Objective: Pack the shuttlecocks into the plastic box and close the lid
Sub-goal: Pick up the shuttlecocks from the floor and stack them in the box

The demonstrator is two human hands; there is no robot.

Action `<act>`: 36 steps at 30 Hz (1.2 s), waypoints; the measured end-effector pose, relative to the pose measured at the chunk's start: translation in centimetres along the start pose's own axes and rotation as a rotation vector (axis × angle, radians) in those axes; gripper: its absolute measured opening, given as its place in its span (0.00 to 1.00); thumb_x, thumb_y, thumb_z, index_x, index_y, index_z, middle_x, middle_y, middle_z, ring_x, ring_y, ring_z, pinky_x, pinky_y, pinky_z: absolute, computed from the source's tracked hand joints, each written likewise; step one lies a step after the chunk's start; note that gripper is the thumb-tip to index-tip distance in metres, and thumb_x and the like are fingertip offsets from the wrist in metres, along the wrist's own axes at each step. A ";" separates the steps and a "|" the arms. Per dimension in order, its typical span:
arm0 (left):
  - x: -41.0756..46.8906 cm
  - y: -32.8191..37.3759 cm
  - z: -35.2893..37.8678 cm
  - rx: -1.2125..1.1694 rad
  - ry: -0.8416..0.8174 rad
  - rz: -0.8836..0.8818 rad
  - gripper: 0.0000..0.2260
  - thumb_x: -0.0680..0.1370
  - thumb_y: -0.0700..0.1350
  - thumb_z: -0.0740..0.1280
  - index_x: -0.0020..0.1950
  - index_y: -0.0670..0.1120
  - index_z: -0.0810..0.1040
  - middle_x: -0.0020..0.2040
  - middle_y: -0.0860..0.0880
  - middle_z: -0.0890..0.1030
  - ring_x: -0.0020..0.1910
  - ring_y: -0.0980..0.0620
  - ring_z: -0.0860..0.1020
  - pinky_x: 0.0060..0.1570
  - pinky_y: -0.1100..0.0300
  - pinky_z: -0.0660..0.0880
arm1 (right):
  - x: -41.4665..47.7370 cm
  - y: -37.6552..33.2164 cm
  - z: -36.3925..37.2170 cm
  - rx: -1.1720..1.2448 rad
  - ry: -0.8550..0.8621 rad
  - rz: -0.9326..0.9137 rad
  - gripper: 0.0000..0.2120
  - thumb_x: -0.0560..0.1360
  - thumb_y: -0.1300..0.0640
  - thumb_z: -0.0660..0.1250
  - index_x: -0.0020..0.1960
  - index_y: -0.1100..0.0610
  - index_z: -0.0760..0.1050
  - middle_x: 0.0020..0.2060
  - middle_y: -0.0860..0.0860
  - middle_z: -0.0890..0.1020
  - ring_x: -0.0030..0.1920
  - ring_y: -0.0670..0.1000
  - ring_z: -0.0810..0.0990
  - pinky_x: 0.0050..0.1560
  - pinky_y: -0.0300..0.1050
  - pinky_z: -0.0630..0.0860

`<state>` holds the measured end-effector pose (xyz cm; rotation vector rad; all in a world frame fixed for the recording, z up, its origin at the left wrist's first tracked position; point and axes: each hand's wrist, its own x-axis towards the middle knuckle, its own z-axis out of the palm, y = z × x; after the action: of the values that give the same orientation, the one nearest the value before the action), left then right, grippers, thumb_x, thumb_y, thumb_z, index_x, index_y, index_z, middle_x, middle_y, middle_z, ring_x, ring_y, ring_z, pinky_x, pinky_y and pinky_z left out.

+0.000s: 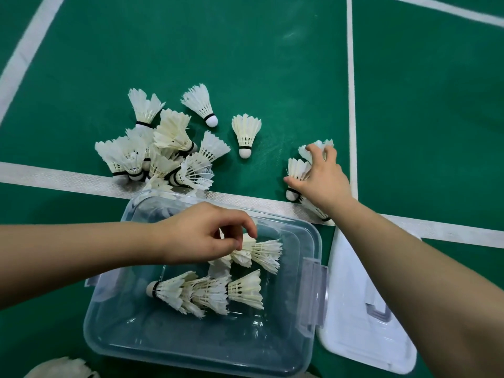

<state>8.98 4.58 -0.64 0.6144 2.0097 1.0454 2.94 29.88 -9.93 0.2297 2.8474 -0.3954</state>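
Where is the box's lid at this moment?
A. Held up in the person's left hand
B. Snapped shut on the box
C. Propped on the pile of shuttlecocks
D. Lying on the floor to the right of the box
D: the white lid lies flat on the green court floor, right beside the open clear plastic box, and neither hand touches it.

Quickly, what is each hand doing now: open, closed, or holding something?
Left hand: over the plastic box, fingers closed on a shuttlecock.
Right hand: fingers spread, grasping shuttlecocks on the floor.
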 end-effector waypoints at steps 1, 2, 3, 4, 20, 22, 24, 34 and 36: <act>0.0 0.0 0.0 0.000 0.000 -0.002 0.12 0.75 0.38 0.64 0.52 0.54 0.77 0.40 0.57 0.80 0.41 0.62 0.77 0.40 0.74 0.70 | -0.5 0.0 0.1 -0.010 0.012 -0.005 0.36 0.66 0.38 0.69 0.68 0.48 0.58 0.70 0.56 0.58 0.59 0.63 0.71 0.50 0.50 0.72; -0.1 0.0 0.1 0.004 -0.001 -0.001 0.12 0.75 0.38 0.64 0.52 0.54 0.77 0.40 0.56 0.81 0.42 0.61 0.78 0.40 0.74 0.70 | -1.0 0.0 0.3 -0.026 0.018 -0.007 0.35 0.66 0.39 0.69 0.68 0.48 0.58 0.70 0.56 0.59 0.59 0.63 0.70 0.51 0.51 0.72; -0.1 0.0 0.1 0.011 -0.003 0.001 0.12 0.75 0.38 0.65 0.51 0.55 0.77 0.39 0.56 0.81 0.42 0.61 0.78 0.40 0.74 0.70 | -1.5 0.0 0.4 -0.043 0.020 -0.008 0.34 0.66 0.39 0.69 0.67 0.49 0.59 0.69 0.56 0.60 0.59 0.63 0.70 0.51 0.51 0.72; -0.1 -0.1 0.2 0.017 -0.004 0.004 0.12 0.75 0.39 0.65 0.51 0.56 0.77 0.39 0.56 0.81 0.42 0.61 0.78 0.40 0.74 0.70 | -1.9 0.0 0.6 -0.059 0.027 -0.010 0.33 0.67 0.40 0.69 0.65 0.50 0.61 0.68 0.56 0.61 0.58 0.63 0.71 0.50 0.51 0.72; -0.6 -0.2 0.6 0.040 0.009 0.019 0.14 0.75 0.39 0.65 0.48 0.61 0.75 0.38 0.60 0.80 0.41 0.61 0.78 0.39 0.74 0.70 | -4.0 -0.7 -1.0 -0.272 -0.258 -0.187 0.32 0.67 0.35 0.67 0.64 0.52 0.67 0.61 0.54 0.70 0.58 0.59 0.73 0.51 0.53 0.74; -0.7 -0.2 0.6 0.043 0.007 0.030 0.14 0.75 0.39 0.65 0.48 0.61 0.75 0.40 0.61 0.80 0.41 0.61 0.78 0.39 0.74 0.70 | -4.8 -0.2 -1.2 -0.279 -0.326 -0.236 0.31 0.70 0.38 0.66 0.68 0.50 0.64 0.65 0.54 0.68 0.62 0.60 0.70 0.57 0.57 0.73; -0.8 -0.3 0.5 0.048 0.010 0.038 0.15 0.75 0.39 0.65 0.47 0.62 0.74 0.39 0.59 0.80 0.40 0.60 0.78 0.39 0.74 0.70 | -5.4 0.3 -1.3 -0.253 -0.359 -0.287 0.27 0.73 0.46 0.65 0.69 0.50 0.62 0.67 0.54 0.65 0.64 0.60 0.68 0.60 0.56 0.72; -1.4 -1.2 0.8 0.108 -0.013 0.077 0.12 0.68 0.58 0.57 0.50 0.65 0.72 0.43 0.67 0.79 0.42 0.59 0.79 0.41 0.69 0.74 | -6.4 1.9 0.4 -0.137 -0.223 -0.342 0.17 0.76 0.48 0.62 0.58 0.60 0.69 0.60 0.55 0.71 0.59 0.57 0.70 0.54 0.49 0.69; -1.4 -1.3 0.9 0.113 -0.019 0.090 0.13 0.67 0.59 0.56 0.51 0.65 0.71 0.43 0.67 0.79 0.42 0.59 0.80 0.42 0.68 0.74 | -6.0 2.0 0.7 -0.099 -0.235 -0.348 0.16 0.76 0.49 0.63 0.54 0.61 0.71 0.56 0.56 0.73 0.57 0.57 0.71 0.53 0.48 0.68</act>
<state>10.42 3.34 -1.49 0.7776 2.0513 0.9793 9.16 30.83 -9.40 -0.3156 2.6601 -0.3214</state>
